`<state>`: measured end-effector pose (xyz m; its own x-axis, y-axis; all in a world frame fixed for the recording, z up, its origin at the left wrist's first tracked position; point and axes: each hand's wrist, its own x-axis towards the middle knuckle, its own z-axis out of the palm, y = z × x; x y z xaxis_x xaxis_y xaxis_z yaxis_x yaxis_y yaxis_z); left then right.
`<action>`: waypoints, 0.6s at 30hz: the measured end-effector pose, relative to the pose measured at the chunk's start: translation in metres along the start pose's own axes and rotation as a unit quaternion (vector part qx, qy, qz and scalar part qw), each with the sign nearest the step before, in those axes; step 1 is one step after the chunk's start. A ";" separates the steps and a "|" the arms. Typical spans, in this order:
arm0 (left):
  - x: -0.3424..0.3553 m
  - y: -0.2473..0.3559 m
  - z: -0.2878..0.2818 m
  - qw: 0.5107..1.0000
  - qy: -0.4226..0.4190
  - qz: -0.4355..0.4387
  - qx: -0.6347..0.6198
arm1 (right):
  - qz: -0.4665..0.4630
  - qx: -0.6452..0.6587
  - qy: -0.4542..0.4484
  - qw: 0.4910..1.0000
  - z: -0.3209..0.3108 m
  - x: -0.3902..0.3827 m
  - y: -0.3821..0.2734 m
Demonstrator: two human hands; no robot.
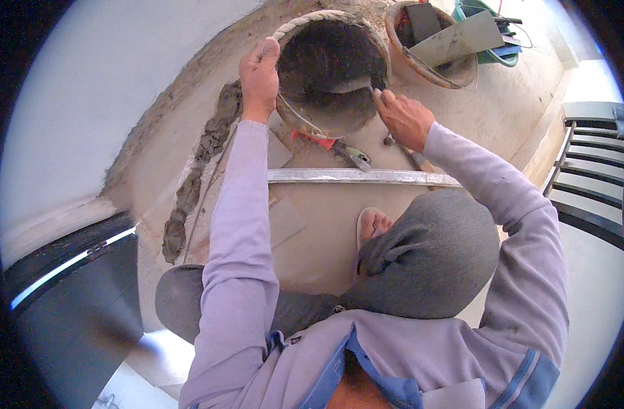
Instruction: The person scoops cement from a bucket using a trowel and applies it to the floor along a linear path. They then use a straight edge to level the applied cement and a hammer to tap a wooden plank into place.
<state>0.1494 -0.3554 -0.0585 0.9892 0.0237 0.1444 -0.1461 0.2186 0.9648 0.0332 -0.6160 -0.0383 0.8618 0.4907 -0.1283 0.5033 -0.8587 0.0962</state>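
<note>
My left hand (261, 78) is closed on the rope-edged rim of a dark mortar bucket (305, 61), which is tipped toward me. My right hand (402, 119) is closed on a tool, apparently a trowel, whose dull blade (347, 86) reaches inside the bucket. A red and green hand tool (353, 155) lies just below the bucket. Across the floor before my knees is a long metal straightedge (339, 176). A ragged strip of wet mortar (209, 143) runs along the left, beside loose flat tiles (288, 223).
A second bucket (458, 78) with a board across it and a green basin (506, 57) stand at the back right. A white wall (73, 116) rises on the left. Black railing or step bars (588, 174) are at the right, a dark panel (80, 300) at lower left.
</note>
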 end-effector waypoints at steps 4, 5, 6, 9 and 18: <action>0.001 0.001 0.002 1.000 0.005 -0.025 0.006 | -0.005 0.042 0.049 0.998 -0.002 0.012 0.003; 0.002 -0.003 0.001 0.999 0.001 -0.035 0.006 | -0.004 0.050 0.096 0.994 -0.001 0.020 0.000; 0.001 0.000 0.004 1.000 -0.004 -0.028 0.013 | 0.004 0.042 0.083 0.996 -0.001 0.025 -0.002; -0.005 0.009 0.009 1.000 -0.006 -0.018 0.025 | 0.013 0.024 0.051 0.998 0.003 0.029 -0.006; -0.015 0.009 0.016 0.995 -0.026 0.034 0.095 | 0.051 0.022 -0.070 0.996 -0.025 -0.006 -0.001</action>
<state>0.1331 -0.3698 -0.0488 0.9761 -0.0186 0.2167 -0.2161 0.0308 0.9759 0.0291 -0.6140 -0.0129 0.8899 0.3776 -0.2559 0.4072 -0.9105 0.0723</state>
